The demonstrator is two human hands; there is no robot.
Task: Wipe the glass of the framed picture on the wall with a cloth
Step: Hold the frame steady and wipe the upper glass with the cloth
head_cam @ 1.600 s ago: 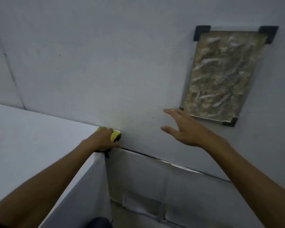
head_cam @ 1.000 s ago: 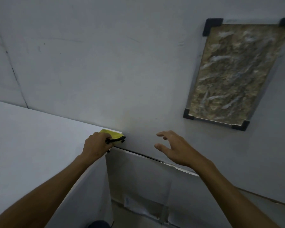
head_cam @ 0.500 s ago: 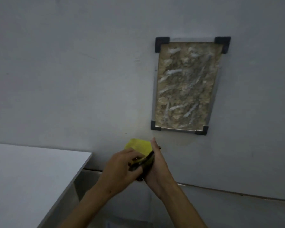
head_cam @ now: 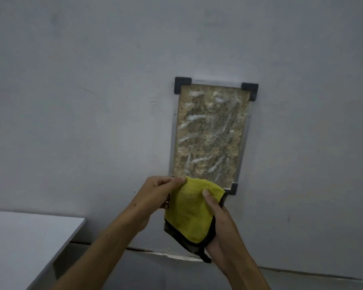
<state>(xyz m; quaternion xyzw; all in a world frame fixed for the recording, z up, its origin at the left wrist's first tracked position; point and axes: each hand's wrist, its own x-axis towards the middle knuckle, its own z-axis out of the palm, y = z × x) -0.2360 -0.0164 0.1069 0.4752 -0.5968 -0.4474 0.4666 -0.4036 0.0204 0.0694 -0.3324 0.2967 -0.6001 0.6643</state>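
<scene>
A framed picture [head_cam: 210, 135] with black corner pieces hangs on the grey wall, its glass smeared with white streaks. Just below its lower edge I hold a yellow cloth [head_cam: 189, 212] with a dark trim in both hands. My left hand [head_cam: 155, 195] pinches the cloth's upper left edge. My right hand [head_cam: 218, 222] grips its right side, thumb on the yellow face and fingers behind. The cloth covers the frame's lower left corner.
A white table [head_cam: 19, 243] fills the lower left, its corner near my left forearm. A horizontal seam [head_cam: 147, 251] runs along the wall below the cloth. Bare grey wall surrounds the picture.
My left hand lifted the cloth off the table corner and brought it to the right hand. Both hands now hold it spread open, higher and closer to the picture's lower edge.
</scene>
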